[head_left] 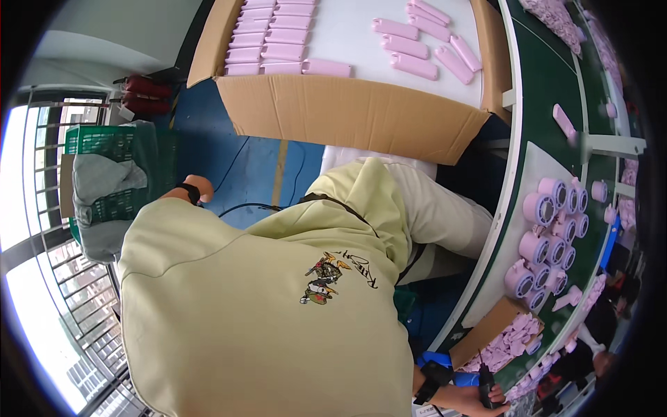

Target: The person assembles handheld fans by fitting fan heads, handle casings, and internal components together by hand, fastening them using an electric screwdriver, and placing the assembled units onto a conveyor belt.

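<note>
At the lower right, my right hand (481, 399) is wrapped round a black electric screwdriver (486, 379), its thin bit pointing up beside a small cardboard box (479, 332) of loose pink plastic parts (506, 342). A black strap circles that wrist. My left hand (200, 187) hangs at the left, above the blue floor and away from the table, also with a black wrist strap. Its fingers are mostly hidden. Pink round housings with dark centres (533, 247) stand grouped on the green worktable (538, 97) to the right.
A large open carton (299, 104) holds rows of long pink casings (281, 36) and several looser ones (406, 47). A green crate (104, 142) with grey cloth stands at the left near barred windows. Black cables (236, 167) cross the floor. Other people sit at the far right.
</note>
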Demonstrator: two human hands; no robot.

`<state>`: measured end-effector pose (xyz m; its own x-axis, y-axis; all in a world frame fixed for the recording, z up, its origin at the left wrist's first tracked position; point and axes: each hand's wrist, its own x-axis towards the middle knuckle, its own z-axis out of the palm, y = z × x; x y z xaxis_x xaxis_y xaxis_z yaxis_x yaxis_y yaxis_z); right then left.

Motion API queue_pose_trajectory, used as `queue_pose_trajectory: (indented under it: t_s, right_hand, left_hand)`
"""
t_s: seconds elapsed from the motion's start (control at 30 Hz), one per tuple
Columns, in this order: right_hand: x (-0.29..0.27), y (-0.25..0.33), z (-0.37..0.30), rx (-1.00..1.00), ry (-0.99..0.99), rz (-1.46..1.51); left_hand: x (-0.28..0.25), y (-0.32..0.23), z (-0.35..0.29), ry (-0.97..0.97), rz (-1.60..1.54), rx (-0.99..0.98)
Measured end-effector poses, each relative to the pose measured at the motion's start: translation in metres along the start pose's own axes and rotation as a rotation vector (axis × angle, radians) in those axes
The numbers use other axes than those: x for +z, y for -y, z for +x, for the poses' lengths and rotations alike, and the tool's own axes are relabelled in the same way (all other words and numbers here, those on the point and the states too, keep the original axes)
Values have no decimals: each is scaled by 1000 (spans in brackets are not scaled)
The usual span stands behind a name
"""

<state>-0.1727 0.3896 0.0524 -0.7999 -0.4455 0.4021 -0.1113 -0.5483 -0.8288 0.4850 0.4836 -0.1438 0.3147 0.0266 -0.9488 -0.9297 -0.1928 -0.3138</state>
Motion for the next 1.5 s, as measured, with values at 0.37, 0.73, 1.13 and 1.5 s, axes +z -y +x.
queue_pose_trajectory:
  t_s: [0.37,0.73,1.13,1.5]
  right_hand:
    - [-18,12,-16,-190,-151,-124]
    - [-31,37,-9,-65,-212,-261]
    - [-60,94,-23,-70,-529,-646]
    - [42,82,-50,-357,-791,-1329]
  left_hand:
    - [-205,-76,-278,-771,287,632]
    - [-295,-264,-467,-1062,867,1498]
    - [-434,-477,-492,-1098,589,1638]
    - [-538,-487,-305,-1074,581,1251]
